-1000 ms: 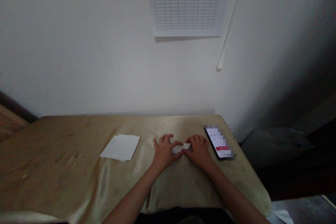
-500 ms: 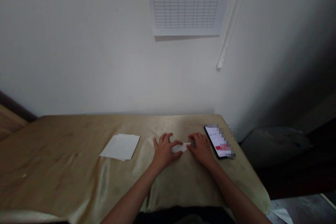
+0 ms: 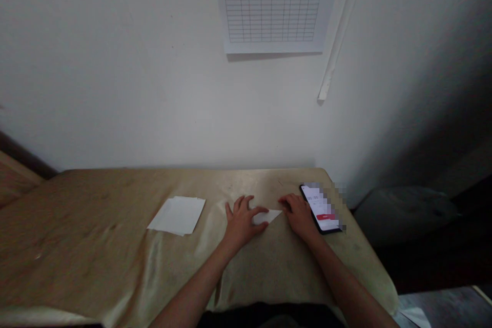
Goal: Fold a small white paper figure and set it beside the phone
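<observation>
A small folded piece of white paper (image 3: 272, 215) lies flat on the cloth, its pointed end facing right. With thumb and index finger set apart on its left part, my left hand (image 3: 241, 219) holds it down while the other fingers spread over the cloth. My right hand (image 3: 299, 213) rests just beyond the pointed end, fingers bent and somewhat apart, the thumb close to the tip; whether it touches the paper I cannot tell. Left of my hands sits a loose stack of white paper sheets (image 3: 177, 215).
A phone (image 3: 321, 212) with a lit screen, partly blurred out, lies right beside my right hand. A tan, wrinkled cloth (image 3: 96, 225) covers the table, which stands against a white wall. A printed grid sheet (image 3: 273, 10) hangs on the wall.
My right hand has shifted slightly right, its thumb drawing off the paper's pointed end, so more of the tip shows. My left hand stays in place on the paper.
</observation>
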Available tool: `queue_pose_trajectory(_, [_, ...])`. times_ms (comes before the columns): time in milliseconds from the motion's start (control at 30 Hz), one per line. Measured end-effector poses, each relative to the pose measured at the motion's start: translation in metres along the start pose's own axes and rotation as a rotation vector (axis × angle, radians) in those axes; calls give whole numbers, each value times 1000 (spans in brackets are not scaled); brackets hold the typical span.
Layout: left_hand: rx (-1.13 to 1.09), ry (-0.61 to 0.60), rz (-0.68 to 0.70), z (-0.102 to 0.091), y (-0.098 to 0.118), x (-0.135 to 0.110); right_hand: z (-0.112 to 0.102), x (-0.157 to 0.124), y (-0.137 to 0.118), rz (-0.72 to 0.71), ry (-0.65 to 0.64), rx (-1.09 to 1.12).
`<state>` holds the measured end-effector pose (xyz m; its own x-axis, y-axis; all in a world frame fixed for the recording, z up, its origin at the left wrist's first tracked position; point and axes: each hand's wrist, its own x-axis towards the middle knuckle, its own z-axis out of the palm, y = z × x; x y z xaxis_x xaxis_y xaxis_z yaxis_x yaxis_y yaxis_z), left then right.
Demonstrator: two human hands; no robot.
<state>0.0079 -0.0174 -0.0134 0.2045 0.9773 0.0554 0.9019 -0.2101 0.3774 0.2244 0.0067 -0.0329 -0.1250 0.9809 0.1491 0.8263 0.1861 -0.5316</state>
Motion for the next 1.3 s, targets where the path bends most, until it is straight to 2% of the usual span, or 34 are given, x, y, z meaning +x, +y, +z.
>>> queue_pose_trajectory(467, [21,68,67,7,2,-3,-3,-4,-9,-60,55,-41])
queue_pose_trajectory(767, [35,0,48,-8,-5,2,-4,-3,-12,-13,25,-53])
queue_pose_trajectory(1000, [54,7,50,-1,-8,3,-6,-8,-18,-2,-7,-55])
queue_pose_trajectory(1300, [54,23,56,1,-10,2,4,-14,-21,-31,41,-75])
